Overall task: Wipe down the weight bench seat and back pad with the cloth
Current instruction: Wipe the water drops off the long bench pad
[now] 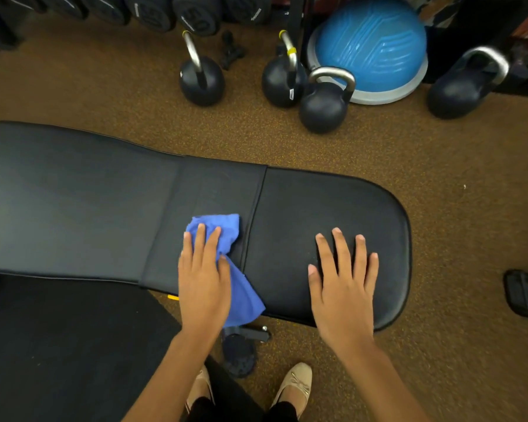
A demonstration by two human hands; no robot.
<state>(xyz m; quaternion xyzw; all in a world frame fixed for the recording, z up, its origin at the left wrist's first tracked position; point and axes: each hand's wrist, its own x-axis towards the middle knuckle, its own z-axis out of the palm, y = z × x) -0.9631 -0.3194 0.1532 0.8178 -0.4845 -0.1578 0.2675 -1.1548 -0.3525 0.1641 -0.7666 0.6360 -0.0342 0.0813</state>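
Nearest: two beige flat shoes point(296, 383) and black trouser legs on the speckled brown floor point(457, 226), w/ a round black bench foot point(238, 356) just left of them and a dark mat point(58, 345) at lower left. Both forearms reach fwd over the bench's near edge. L hand point(203, 281) lies palm-down on the blue cloth point(227, 225), fingers straight and close together, pressing it flat, not grasping; thumb also rests on the fabric. Cloth sits on the narrow mid panel point(214, 184), just left of the seam, w/ one corner trailing back over the near edge beside the wrist. R hand point(343, 290) is released, spread flat on the rounded seat point(333, 202), fingers apart, holding nothing, well apart from the cloth. Wide back pad point(73, 202) runs off to the left. All bench pads are black vinyl. A black object point(521, 296) shows at the right edge; can't tell what. Farther back, 4 black kettlebells point(323, 106) stand on the floor; the middle pair touch, next to a blue balance dome point(372, 41). Dark dumbbells point(153, 10) line the top edge.
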